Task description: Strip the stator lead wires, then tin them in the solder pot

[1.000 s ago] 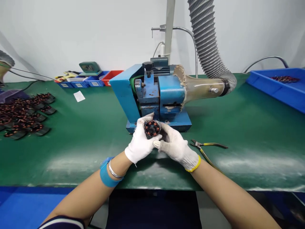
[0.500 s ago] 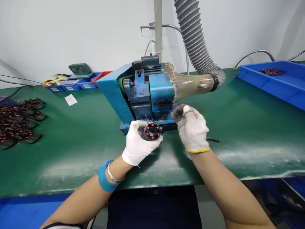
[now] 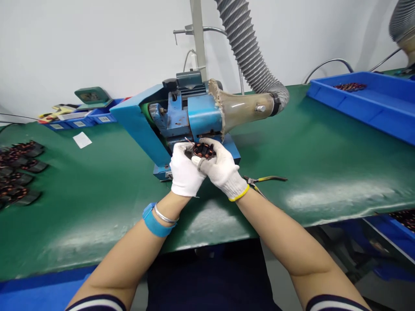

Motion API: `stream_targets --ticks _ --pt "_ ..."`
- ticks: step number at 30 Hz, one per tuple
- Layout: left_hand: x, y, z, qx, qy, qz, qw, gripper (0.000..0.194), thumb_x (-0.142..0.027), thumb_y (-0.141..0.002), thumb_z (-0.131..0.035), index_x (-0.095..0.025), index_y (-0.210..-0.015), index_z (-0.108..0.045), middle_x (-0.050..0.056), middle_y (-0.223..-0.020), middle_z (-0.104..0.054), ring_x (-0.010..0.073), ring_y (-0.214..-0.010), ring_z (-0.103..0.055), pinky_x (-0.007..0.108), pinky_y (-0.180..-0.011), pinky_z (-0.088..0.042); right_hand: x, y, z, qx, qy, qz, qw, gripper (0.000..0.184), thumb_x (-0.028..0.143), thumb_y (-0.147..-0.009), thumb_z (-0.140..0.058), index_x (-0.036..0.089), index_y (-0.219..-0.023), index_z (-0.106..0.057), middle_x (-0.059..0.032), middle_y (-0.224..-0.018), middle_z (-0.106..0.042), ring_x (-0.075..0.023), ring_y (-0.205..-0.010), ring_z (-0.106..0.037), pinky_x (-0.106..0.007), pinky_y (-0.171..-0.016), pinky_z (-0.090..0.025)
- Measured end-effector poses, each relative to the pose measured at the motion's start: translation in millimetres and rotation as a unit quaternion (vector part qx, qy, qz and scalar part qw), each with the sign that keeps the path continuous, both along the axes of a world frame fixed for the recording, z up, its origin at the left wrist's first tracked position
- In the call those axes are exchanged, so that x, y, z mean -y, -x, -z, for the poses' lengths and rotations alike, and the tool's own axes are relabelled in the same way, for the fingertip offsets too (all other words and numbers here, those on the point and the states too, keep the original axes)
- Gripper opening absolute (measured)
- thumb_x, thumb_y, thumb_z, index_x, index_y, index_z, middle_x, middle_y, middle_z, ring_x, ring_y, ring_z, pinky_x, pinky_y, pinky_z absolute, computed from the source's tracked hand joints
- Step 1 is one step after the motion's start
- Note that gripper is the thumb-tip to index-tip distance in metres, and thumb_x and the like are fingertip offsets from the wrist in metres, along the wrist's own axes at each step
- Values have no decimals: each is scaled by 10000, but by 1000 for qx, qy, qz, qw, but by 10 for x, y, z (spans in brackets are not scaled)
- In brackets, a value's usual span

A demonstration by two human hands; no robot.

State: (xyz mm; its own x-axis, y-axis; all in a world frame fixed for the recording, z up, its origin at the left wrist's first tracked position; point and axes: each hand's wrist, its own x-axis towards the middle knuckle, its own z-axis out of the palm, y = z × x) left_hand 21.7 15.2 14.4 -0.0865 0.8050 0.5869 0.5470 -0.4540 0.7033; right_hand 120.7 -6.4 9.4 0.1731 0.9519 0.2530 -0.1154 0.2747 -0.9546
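Observation:
A round motor stator [image 3: 203,150] with copper windings sits between my two gloved hands, its ring face tilted up. My left hand [image 3: 186,170], in a white glove, is closed round its left side. On the other side my right hand [image 3: 222,166], in a white glove with grey fingertips and a yellow cuff, grips it too, thumb across the front. A thin wire lead [image 3: 189,141] sticks up from the stator's left. Just behind the hands stands a blue machine [image 3: 202,114] with a belt guard. Pliers [image 3: 264,179] with yellow-and-black handles lie right of my right wrist.
A grey ribbed hose [image 3: 251,47] joins the machine's clear brownish funnel [image 3: 244,110]. Several stators [image 3: 21,172] are grouped at the left. A large blue tray [image 3: 372,101] stands at the right; small blue bins [image 3: 79,123] and a paper slip [image 3: 82,140] are back left.
My right hand has moved left and taken hold of the stator beside my left hand. The stator has moved up toward the machine. More of the pliers shows. The view has shifted right.

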Motion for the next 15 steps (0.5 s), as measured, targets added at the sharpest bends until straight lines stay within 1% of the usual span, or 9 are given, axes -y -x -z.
stream_targets --ticks 4,8,11,15 --pt "-25 -102 -34 -6 -9 -3 1000 366 -420 -636 -706 -212 -866 -514 15 -810 -675 201 -764 -674 323 -735 -526 -24 -75 16 -25 -24 5 999 704 541 -606 -797 165 -1141 -537 -120 -1112 -693 -265 -1039 -675 -424 -1001 -539" --pt "-11 -109 -29 -6 -10 7 1000 416 -453 -599 -720 -218 -857 -495 16 -803 -665 198 -750 -661 320 -728 -520 -17 -85 53 -16 -48 6 999 677 537 -612 -799 176 -1124 -544 -112 -1118 -692 -260 -1061 -668 -414 -1009 -534" --pt "-30 -103 -24 -2 -7 13 1000 459 -470 -563 -743 -223 -857 -491 9 -798 -657 197 -756 -657 317 -729 -517 -35 -78 59 -12 -45 14 999 646 520 -632 -791 183 -1125 -545 -100 -1101 -704 -246 -1030 -678 -402 -985 -546" --pt "-69 -112 -17 0 -1 13 1000 476 -465 -555 -769 -225 -860 -494 2 -803 -650 197 -762 -657 322 -743 -522 -64 -69 58 -11 -46 25 999 616 485 -629 -790 185 -1112 -553 -86 -1081 -712 -233 -1004 -682 -388 -963 -555"
